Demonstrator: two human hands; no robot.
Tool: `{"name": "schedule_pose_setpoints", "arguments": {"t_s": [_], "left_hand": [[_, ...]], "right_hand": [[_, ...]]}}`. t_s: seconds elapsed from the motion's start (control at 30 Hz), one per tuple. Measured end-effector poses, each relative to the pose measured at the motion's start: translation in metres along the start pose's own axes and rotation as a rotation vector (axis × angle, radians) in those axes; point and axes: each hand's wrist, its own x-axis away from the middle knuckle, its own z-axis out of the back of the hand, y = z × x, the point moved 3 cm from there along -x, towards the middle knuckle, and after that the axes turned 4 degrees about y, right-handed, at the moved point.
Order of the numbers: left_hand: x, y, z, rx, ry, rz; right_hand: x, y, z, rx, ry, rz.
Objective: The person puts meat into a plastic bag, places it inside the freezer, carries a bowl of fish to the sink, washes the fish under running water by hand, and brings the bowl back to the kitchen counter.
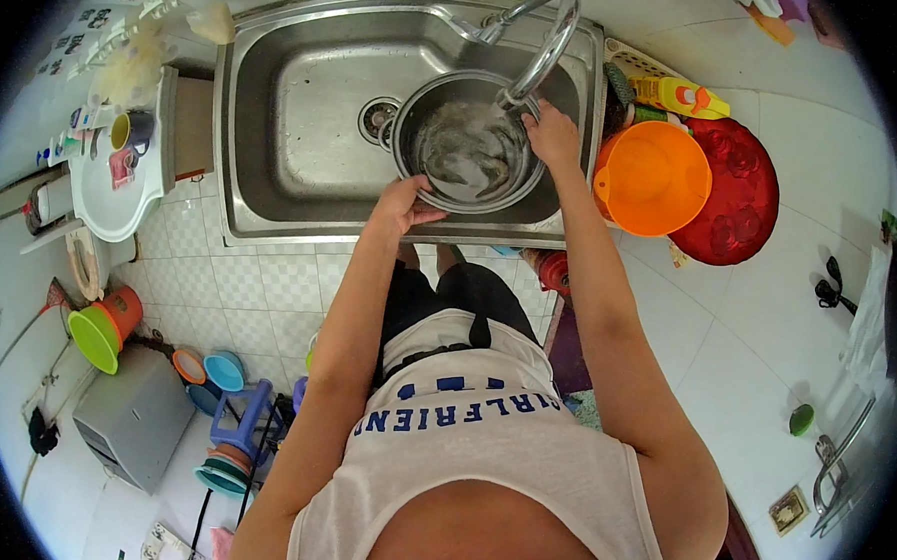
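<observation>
A round stainless steel pot (401,156) is in the right part of the metal sink (303,174), under the curved faucet (548,54). Cloudy water and several greyish-brown pieces (473,173) are in it; I cannot make out what they are. My left hand (409,206) grips the pot's near left rim, thumb on top and fingers below. At the right side, my right hand (555,137) is closed on the rim, close to the faucet's spout. The far side of its grip is partly hidden. To the pot's left lies the sink drain (379,120).
Right of the sink stand an orange plastic basin (658,179), a red floral round lid or mat (738,193) and a yellow bottle (682,96). At left is a white washbasin (117,200) with a cup (132,131). Colored basins (96,340) and a blue stool (242,416) are lower left.
</observation>
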Motion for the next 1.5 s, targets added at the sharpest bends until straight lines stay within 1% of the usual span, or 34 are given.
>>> {"name": "schedule_pose_setpoints", "arguments": {"t_s": [0.23, 0.43, 0.73, 0.97, 1.07, 1.13, 1.23, 1.37, 1.43, 1.47, 1.5], "left_hand": [[0.002, -0.002, -0.001, -0.044, -0.004, 0.025], [0.002, -0.002, -0.001, -0.081, -0.019, 0.026], [0.0, -0.004, -0.001, -0.133, -0.038, 0.081], [0.007, -0.002, -0.003, -0.152, -0.019, 0.054], [0.007, -0.002, -0.001, -0.182, -0.022, 0.04], [0.008, 0.0, -0.001, -0.237, 0.014, 0.045], [0.011, 0.002, -0.001, -0.283, 0.025, 0.034], [0.009, 0.0, 0.0, -0.283, 0.0, 0.031], [0.011, 0.002, -0.003, -0.262, 0.006, -0.073], [0.012, 0.002, -0.004, -0.26, 0.008, -0.072], [0.015, 0.006, -0.005, -0.213, 0.075, -0.139]], "right_hand": [[-0.003, 0.002, -0.002, 0.067, -0.057, 0.034], [-0.001, 0.004, -0.005, 0.077, -0.044, 0.05], [0.0, 0.008, -0.007, 0.067, -0.06, 0.041], [0.0, 0.01, -0.008, 0.054, -0.081, 0.012], [-0.002, 0.013, -0.011, 0.051, -0.103, 0.029], [-0.004, 0.014, -0.014, 0.088, -0.171, 0.019], [-0.003, 0.013, -0.013, 0.079, -0.202, 0.004], [-0.002, 0.016, -0.015, 0.092, -0.178, 0.053], [0.001, 0.016, -0.014, 0.035, -0.133, 0.085], [0.004, 0.017, -0.019, 0.035, -0.134, 0.087], [0.007, 0.018, -0.021, -0.085, -0.038, 0.059]]}}
